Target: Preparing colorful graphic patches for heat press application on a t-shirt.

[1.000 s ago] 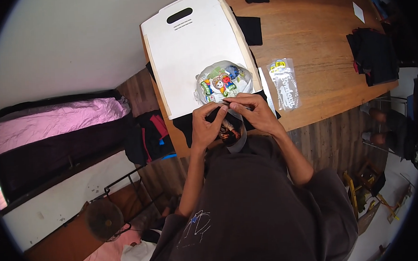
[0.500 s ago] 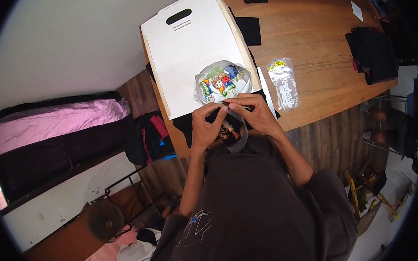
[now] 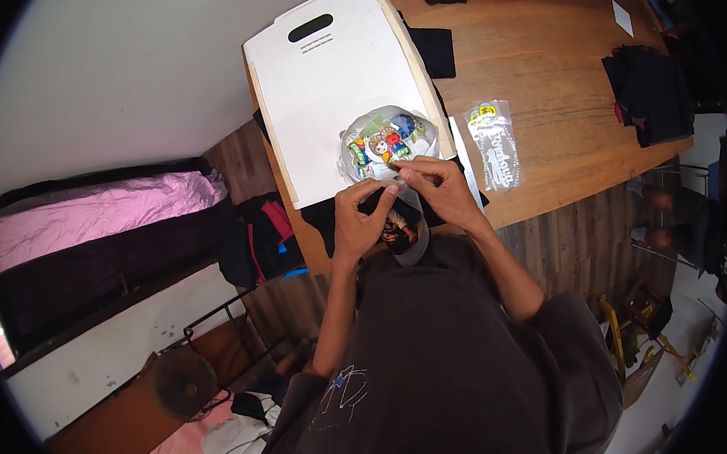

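Both hands crowd the table's near edge: left hand (image 3: 361, 219) and right hand (image 3: 437, 189) meet fingertip to fingertip over black fabric (image 3: 342, 216), no gap between them. Directly beyond sits a clear bag of colourful stickers (image 3: 385, 141) on the white board (image 3: 332, 89), blocking a straight reach forward. Board's far half is bare. Right of it: sticker packet (image 3: 493, 142), then open wooden table (image 3: 552, 61) up to the folded black garments (image 3: 648, 93).
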